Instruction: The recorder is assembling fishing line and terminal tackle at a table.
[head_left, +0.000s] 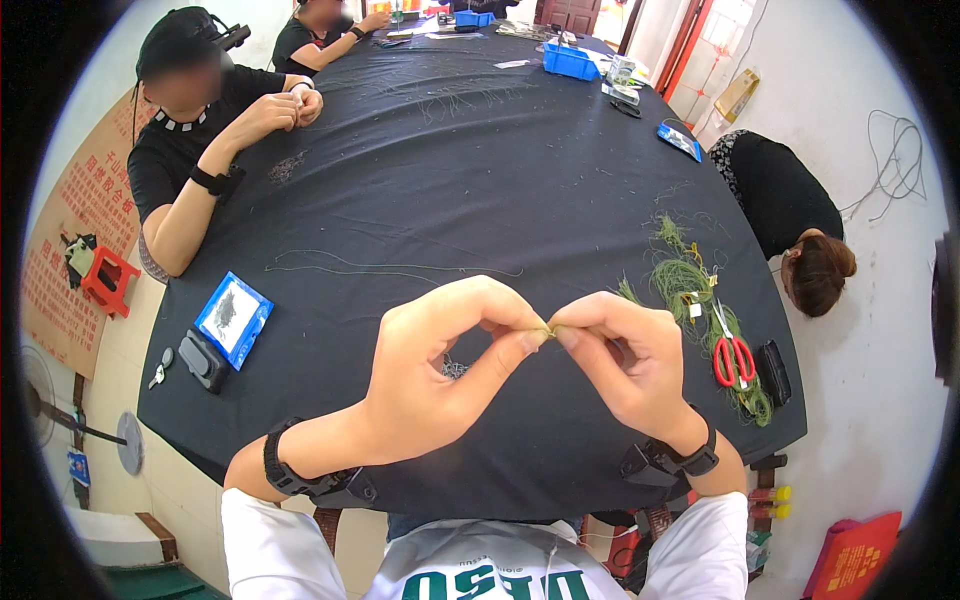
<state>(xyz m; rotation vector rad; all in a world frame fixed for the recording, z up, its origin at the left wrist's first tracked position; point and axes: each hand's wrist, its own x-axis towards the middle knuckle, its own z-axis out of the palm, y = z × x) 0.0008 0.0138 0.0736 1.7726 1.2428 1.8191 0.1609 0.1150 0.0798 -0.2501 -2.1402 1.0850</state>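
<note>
Your left hand (430, 375) and right hand (625, 355) are raised above the near edge of the table (480, 190), fingertips meeting at the centre. Between them you hold a small piece of thin wire (549, 331), pale and very short; its exact form is too small to make out. The grip of each hand is pressed together on it: left thumb and forefinger pinch it from one side, right thumb and forefinger from the other, the two pinches touching. The remaining fingers of both hands are curled in. Each wrist carries a black band.

On the black cloth to your right lies a tangle of green wire (690, 290), with red-handled scissors (733, 355) resting on it and a small black case (773, 372) just beside. To your left, near the table edge, sit a blue tray (233, 318) holding dark bits and a black device (203, 360) next to it. A long thin strand (390, 266) lies across the cloth beyond your hands. Three other people are at the table: two seated on the left side, one bent low at the right.
</note>
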